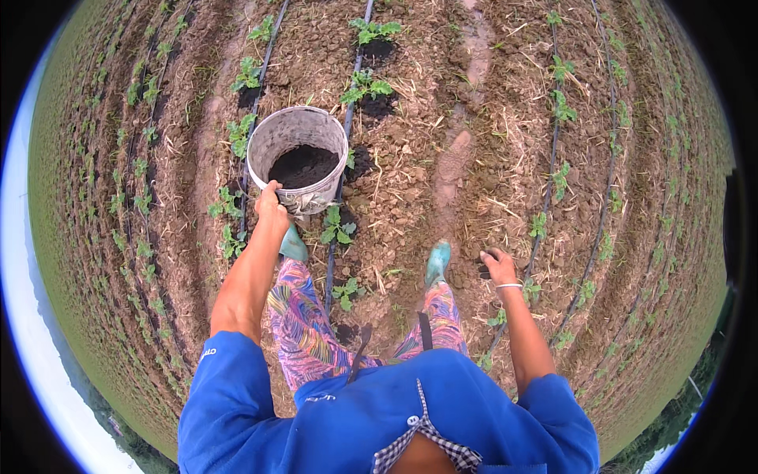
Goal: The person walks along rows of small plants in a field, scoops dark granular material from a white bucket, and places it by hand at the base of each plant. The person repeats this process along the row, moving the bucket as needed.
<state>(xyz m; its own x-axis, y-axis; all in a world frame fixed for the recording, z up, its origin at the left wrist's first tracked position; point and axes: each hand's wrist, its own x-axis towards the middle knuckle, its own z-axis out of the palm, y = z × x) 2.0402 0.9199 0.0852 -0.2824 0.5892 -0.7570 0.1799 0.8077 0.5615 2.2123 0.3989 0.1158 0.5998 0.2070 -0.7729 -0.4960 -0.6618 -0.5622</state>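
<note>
My left hand (271, 203) grips the near rim of a whitish plastic bucket (320, 198), its outside smeared with dirt. Dark, crumbly material (303, 166) lies in the bottom of the bucket. The bucket is held over a row of young leafy plants. My right hand (499, 266), with a white band at the wrist, hangs low on the right, fingers bent; something dark shows by its fingertips, and whether it is held I cannot tell. Small heaps of the same dark material (378, 105) lie beside plants such as the leafy seedling (366, 87) ahead.
Black drip irrigation hoses (330, 266) run along the rows of seedlings (339, 226). My green rubber boots (438, 260) straddle one planted row. A wet, muddy furrow (453, 172) runs ahead of the right boot. More plant rows (561, 106) stretch off on both sides.
</note>
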